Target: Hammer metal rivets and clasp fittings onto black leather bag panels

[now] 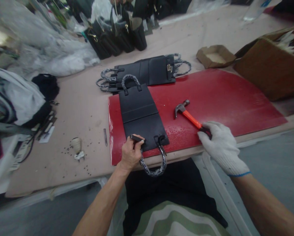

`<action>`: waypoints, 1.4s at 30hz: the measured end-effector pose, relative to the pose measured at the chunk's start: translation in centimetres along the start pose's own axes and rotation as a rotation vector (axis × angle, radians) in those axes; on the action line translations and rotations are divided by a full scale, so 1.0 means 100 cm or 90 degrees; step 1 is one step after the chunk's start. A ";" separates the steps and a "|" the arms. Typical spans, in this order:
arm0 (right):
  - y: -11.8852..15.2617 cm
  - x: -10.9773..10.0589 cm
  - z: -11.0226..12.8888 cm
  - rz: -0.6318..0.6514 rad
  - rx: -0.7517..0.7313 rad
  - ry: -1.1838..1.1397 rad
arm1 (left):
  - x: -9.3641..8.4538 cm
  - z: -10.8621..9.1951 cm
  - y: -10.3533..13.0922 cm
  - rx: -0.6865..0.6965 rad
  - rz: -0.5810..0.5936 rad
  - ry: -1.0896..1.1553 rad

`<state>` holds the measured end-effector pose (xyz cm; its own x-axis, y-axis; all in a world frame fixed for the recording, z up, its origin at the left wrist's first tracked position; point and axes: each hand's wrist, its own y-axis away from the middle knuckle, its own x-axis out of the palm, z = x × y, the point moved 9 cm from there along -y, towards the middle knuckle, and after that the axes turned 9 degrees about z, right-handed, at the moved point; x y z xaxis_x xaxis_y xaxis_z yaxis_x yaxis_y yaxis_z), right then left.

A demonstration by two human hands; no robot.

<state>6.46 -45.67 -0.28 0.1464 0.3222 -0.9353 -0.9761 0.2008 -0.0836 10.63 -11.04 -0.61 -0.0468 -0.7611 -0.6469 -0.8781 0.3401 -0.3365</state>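
My bare left hand point(131, 151) is closed, pinching a short black bar point(136, 139) with a pale end, over the near end of a black leather bag panel point(143, 109). Whether the bar is a handle tab or a tool, I cannot tell. A plastic-wrapped bag handle point(153, 171) loops off the panel's near edge, beside that hand. At the panel's far end stands another wrapped handle point(130, 77). My right hand point(219, 144), in a white glove, grips the dark end of a claw hammer point(192, 119), whose head is over the red mat point(225, 101).
More black bag panels point(137, 70) with wrapped handles lie stacked behind. A metal rod point(105, 137) and a thread spool point(76, 146) among dark bits are on the left. Cardboard boxes point(215, 55) stand at right; finished-looking black bags point(117, 36) and plastic wrap point(70, 59) are at the back.
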 end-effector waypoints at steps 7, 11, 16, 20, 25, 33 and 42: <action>-0.004 0.007 0.014 0.088 0.032 0.207 | 0.003 -0.003 0.002 0.011 -0.018 -0.017; -0.009 0.013 0.018 0.196 0.070 0.230 | 0.004 -0.009 0.002 0.045 -0.024 -0.034; -0.013 0.018 0.012 0.247 0.138 0.052 | 0.009 -0.007 0.003 0.045 -0.011 -0.025; -0.005 0.006 0.029 0.257 0.192 -0.322 | 0.012 -0.004 0.003 0.039 0.002 0.005; 0.013 -0.029 0.100 0.333 0.045 -0.680 | 0.011 -0.008 0.000 0.056 0.004 0.006; 0.016 -0.077 0.158 0.218 -0.234 -0.221 | 0.015 -0.008 -0.001 0.078 0.019 0.013; 0.032 -0.089 0.180 0.123 -0.353 -0.115 | 0.015 -0.007 0.001 0.082 0.002 -0.001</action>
<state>4.96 -31.21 13.98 -0.0639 0.4666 -0.8821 -0.9190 -0.3722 -0.1303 10.19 -12.52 -1.15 -0.0479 -0.7589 -0.6494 -0.8096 0.4103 -0.4198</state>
